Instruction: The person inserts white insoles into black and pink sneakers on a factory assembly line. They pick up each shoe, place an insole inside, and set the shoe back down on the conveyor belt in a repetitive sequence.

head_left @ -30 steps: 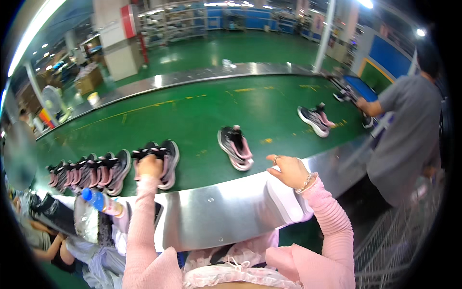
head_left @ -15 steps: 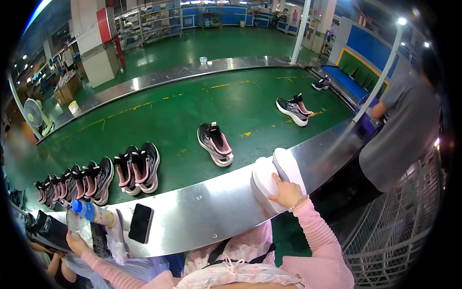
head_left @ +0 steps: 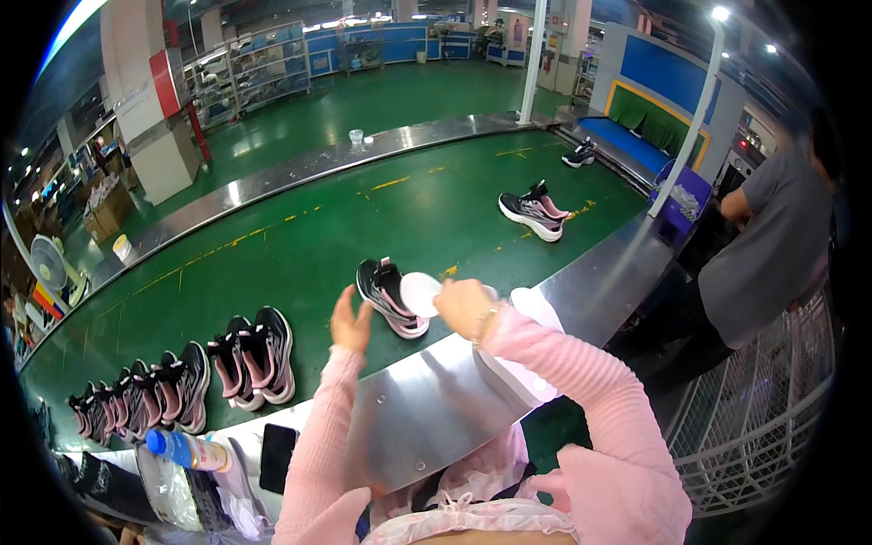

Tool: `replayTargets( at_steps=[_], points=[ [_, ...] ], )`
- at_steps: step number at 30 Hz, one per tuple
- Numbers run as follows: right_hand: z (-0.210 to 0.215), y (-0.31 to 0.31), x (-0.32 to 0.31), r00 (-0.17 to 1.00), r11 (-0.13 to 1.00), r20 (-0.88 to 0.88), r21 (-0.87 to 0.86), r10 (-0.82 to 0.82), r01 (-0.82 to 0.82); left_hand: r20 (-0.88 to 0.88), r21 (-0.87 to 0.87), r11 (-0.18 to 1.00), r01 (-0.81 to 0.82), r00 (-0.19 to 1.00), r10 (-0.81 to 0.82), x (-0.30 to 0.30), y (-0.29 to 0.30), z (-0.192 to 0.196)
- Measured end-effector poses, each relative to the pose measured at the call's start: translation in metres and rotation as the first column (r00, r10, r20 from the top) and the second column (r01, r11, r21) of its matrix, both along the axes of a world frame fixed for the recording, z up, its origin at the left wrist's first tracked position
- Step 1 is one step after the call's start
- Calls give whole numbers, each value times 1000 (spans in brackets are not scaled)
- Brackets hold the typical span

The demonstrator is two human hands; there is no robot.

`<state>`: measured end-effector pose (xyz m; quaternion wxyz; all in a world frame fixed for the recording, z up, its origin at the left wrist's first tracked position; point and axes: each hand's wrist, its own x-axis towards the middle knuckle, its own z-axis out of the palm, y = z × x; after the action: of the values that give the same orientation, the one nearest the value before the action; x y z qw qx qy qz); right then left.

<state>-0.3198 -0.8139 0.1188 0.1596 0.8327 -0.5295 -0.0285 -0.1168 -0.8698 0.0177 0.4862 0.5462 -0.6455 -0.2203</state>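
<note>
My right hand is closed on a white insole, its rounded end held over the opening of a black and pink sneaker on the green belt. Close to the left side of that sneaker, my left hand is open with its fingers apart, nothing in it. White insoles in stacks lie on the metal ledge beneath my right forearm, which partly hides them. Two more sneakers, a nearer one and a farther one, stand farther up the belt to the right.
Several sneakers stand in a row at the left of the belt. A black phone and a blue-capped bottle lie on the ledge near my left arm. A person in grey stands at the right, near a white wire cage.
My right hand has moved from the stacks to the sneaker, carrying one insole. My left hand has come from the ledge's left end to beside the same sneaker.
</note>
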Motion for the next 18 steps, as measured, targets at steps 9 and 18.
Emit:
replayTargets(
  at_steps=[9,18],
  points=[
    [-12,-44,48,994,995,-55,12,95,-95,236,185,982,-43,972,-1,-31,-74,-13],
    [-84,-53,84,949,996,310,85,-55,30,148,142,969,200,964,-221,0,-61,-38]
  ],
)
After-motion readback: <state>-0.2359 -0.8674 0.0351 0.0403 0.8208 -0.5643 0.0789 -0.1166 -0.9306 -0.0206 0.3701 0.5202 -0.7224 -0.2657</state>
